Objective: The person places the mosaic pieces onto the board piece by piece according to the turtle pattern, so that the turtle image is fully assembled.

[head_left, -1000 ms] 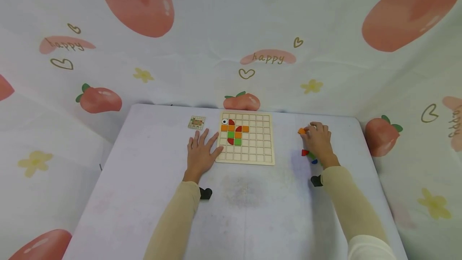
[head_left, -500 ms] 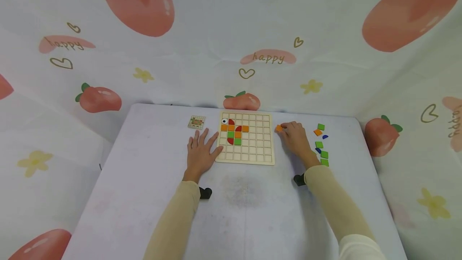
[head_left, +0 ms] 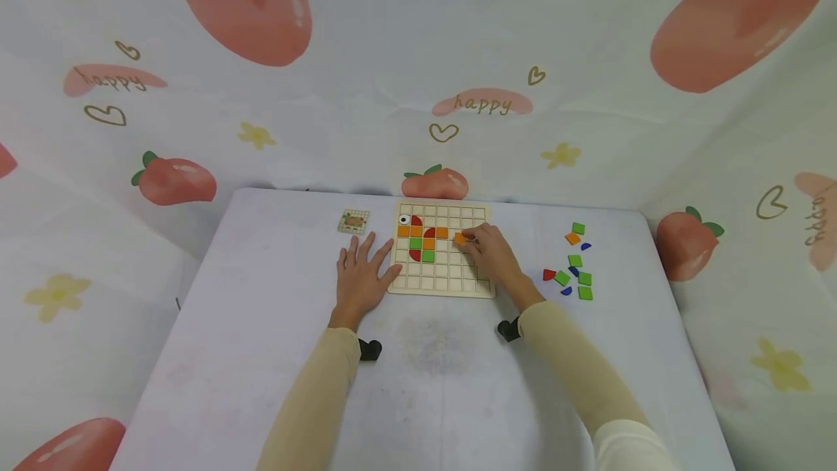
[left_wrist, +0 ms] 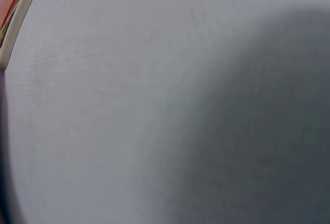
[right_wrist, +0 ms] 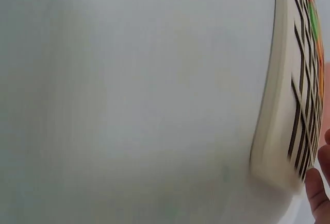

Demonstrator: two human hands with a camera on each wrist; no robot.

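A square wooden grid board (head_left: 447,283) lies at the back middle of the table, with orange, green and red pieces and a white eye piece (head_left: 405,219) set in its left cells. Over the board's middle, my right hand (head_left: 495,256) pinches an orange square tile (head_left: 461,238) between thumb and fingers, just right of the orange tile (head_left: 442,232) in the grid. My left hand (head_left: 362,282) lies flat with fingers spread, thumb at the board's left edge. In the right wrist view, fingertips (right_wrist: 315,190) show beside the board's corner (right_wrist: 273,167).
A small pattern card (head_left: 354,221) lies beyond my left fingertips. Several loose tiles are scattered at the right: green squares (head_left: 585,294), an orange tile (head_left: 572,238), blue half-rounds (head_left: 566,291) and a red piece (head_left: 548,275). A printed cloth wall (head_left: 366,93) stands behind the table.
My right hand has carried the orange tile leftward from the loose pieces to over the board, uncovering those pieces. My left hand has stayed in place.
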